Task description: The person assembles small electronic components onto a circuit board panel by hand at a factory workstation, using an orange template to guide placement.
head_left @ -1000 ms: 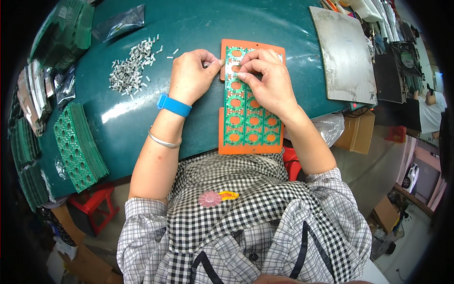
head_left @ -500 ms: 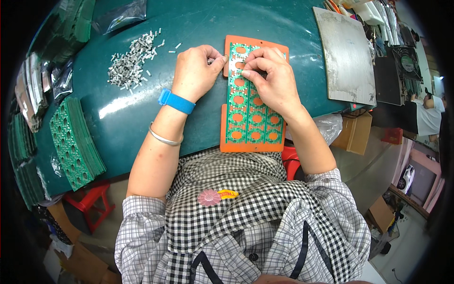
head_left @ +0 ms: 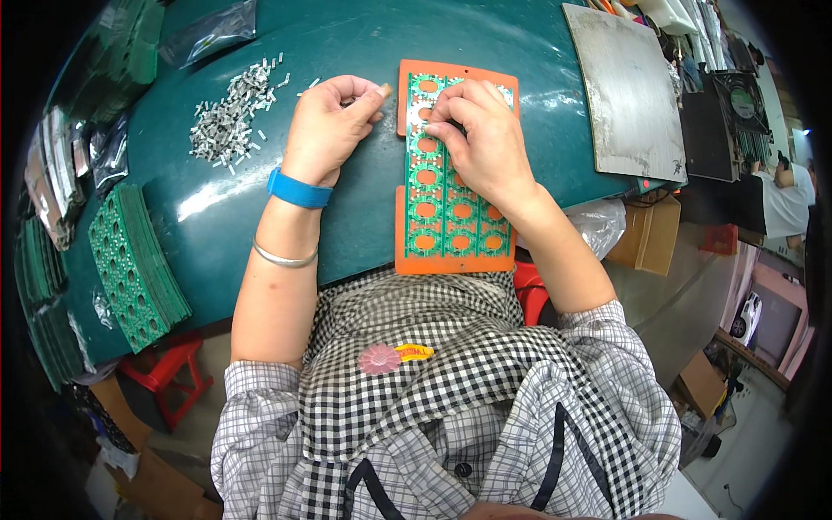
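Observation:
A green circuit board panel (head_left: 444, 201) with rows of oval cut-outs lies on an orange fixture plate (head_left: 425, 264) in front of me. Over its upper part, my right hand (head_left: 485, 139) has thumb and forefinger pinched close to the board; whatever is between the fingertips is too small to make out. My left hand (head_left: 334, 126), with a blue wristband, hovers left of the plate, fingers curled and thumb against forefinger. Its contents are hidden. Beyond it to the left lies a loose pile of small silvery-white parts (head_left: 230, 121).
A stack of green circuit panels (head_left: 139, 269) stands at the table's left, with a dark plastic bag (head_left: 208, 36) farther back. To the right lies a grey metal plate (head_left: 624, 95). A cardboard box (head_left: 646, 234) and a red stool (head_left: 169, 377) are below table level. Another person (head_left: 780, 204) is far right.
My left hand has moved left, away from the plate's edge and toward the pile. My right hand stays pinched over the same part of the board. The whole view has shifted slightly.

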Demonstrator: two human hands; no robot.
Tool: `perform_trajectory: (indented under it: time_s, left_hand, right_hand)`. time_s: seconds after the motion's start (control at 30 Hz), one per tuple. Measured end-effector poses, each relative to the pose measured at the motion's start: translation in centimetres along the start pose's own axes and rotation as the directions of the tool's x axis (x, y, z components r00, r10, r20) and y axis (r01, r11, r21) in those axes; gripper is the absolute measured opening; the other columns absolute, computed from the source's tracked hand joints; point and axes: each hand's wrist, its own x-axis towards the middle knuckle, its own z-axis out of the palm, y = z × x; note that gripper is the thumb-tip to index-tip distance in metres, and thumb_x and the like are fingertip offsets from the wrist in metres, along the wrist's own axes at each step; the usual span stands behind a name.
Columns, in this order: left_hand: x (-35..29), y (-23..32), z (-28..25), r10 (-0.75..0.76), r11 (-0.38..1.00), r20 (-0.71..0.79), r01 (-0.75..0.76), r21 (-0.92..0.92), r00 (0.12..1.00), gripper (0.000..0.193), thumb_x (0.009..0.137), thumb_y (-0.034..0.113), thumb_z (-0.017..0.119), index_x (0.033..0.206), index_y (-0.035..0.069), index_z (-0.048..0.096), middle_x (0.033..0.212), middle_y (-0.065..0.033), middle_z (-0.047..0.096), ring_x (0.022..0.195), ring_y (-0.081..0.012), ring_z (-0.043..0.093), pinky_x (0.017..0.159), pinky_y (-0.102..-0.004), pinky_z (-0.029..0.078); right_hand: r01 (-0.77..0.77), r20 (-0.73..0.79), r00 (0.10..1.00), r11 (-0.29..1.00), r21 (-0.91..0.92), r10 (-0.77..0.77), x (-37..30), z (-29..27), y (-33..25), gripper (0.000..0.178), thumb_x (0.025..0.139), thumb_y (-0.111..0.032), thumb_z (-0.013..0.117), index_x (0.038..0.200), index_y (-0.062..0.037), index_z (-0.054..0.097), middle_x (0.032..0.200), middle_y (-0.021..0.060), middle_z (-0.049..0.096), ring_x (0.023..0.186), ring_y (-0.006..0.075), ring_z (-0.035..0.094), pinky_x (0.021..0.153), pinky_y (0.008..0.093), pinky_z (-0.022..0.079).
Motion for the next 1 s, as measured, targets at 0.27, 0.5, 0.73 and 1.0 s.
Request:
perform_trajectory:
  time_s: [0.27, 0.5, 0.73, 1.0]
  left_hand:
    - [-0.5, 0.4, 0.0, -0.009, 1.000, 0.028, 0.010, -0.028, 1.000, 0.019, 0.089, 0.023, 0.070, 0.089, 0.005, 0.063, 0.071, 0.0044, 0.057, 0.056, 0.0008, 0.044, 0.048, -0.0130, 0.032]
    - [-1.1, 0.9, -1.1, -0.027, 0.984, 0.220, 0.065, -0.167, 0.975, 0.018, 0.091, 0.021, 0.067, 0.091, 0.004, 0.062, 0.072, 0.0034, 0.056, 0.057, -0.0010, 0.043, 0.049, -0.0150, 0.032]
    - [-2.5, 1.5, -0.7, -0.046, 0.929, 0.527, 0.230, -0.290, 0.849, 0.016, 0.093, 0.020, 0.065, 0.093, 0.004, 0.063, 0.073, 0.0032, 0.056, 0.057, -0.0011, 0.045, 0.048, -0.0145, 0.033]
    - [0.1, 1.0, -3.7, 0.291, 0.883, -0.042, -0.251, 0.398, 0.956, 0.019, 0.086, 0.018, 0.072, 0.090, 0.000, 0.068, 0.066, 0.0031, 0.058, 0.058, -0.0052, 0.050, 0.052, -0.0216, 0.041]
  right_hand:
    - [0.041, 0.035, 0.999, 0.999, -0.031, -0.039, 0.0, 0.0, -0.2, 0.013, 0.069, -0.005, 0.075, 0.078, -0.0035, 0.065, 0.086, 0.0066, 0.060, 0.086, 0.0267, 0.057, 0.077, 0.0388, 0.047]
    - [-0.002, 0.119, 0.993, 0.998, 0.068, -0.006, 0.6, -1.9, -0.5, 0.018, 0.072, -0.007, 0.076, 0.089, -0.0066, 0.071, 0.091, 0.0062, 0.062, 0.089, 0.0241, 0.060, 0.078, 0.0355, 0.050]
    - [0.027, 0.062, 0.996, 0.885, 0.464, -0.063, 1.6, -3.1, -1.6, 0.014, 0.078, -0.002, 0.072, 0.091, -0.0055, 0.069, 0.100, 0.0065, 0.065, 0.087, 0.0188, 0.064, 0.076, 0.0312, 0.051]
    - [-0.151, 0.219, 0.971, 0.959, 0.239, 0.098, 0.3, -4.1, -1.9, 0.016, 0.081, -0.010, 0.070, 0.090, -0.0028, 0.058, 0.093, 0.0083, 0.060, 0.088, 0.0252, 0.061, 0.076, 0.0350, 0.050]
